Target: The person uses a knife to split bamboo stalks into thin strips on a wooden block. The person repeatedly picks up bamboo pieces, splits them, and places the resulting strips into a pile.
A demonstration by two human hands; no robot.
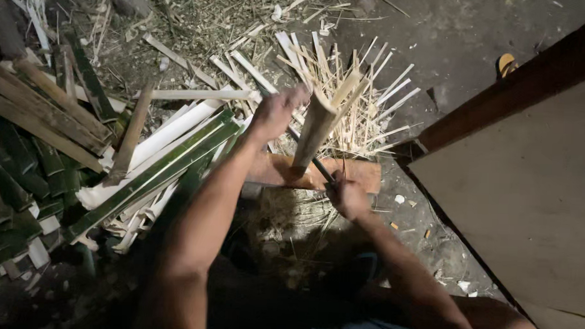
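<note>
A pale split bamboo piece (314, 129) stands upright on a reddish wooden block (360, 175). My left hand (276, 112) grips near its top, fingers closed on it and on the back of a dark blade (306, 149) that runs diagonally across the piece. My right hand (346, 195) is closed around the blade's handle at the lower right, just in front of the block. The blade's edge where it meets the bamboo is hidden.
A fan of thin bamboo slivers (366, 96) lies behind the block. Green and pale bamboo strips (156, 160) are piled at the left, darker slats (28, 116) farther left. A wooden board (525, 179) with a dark edge fills the right. Dirt ground with chips lies around.
</note>
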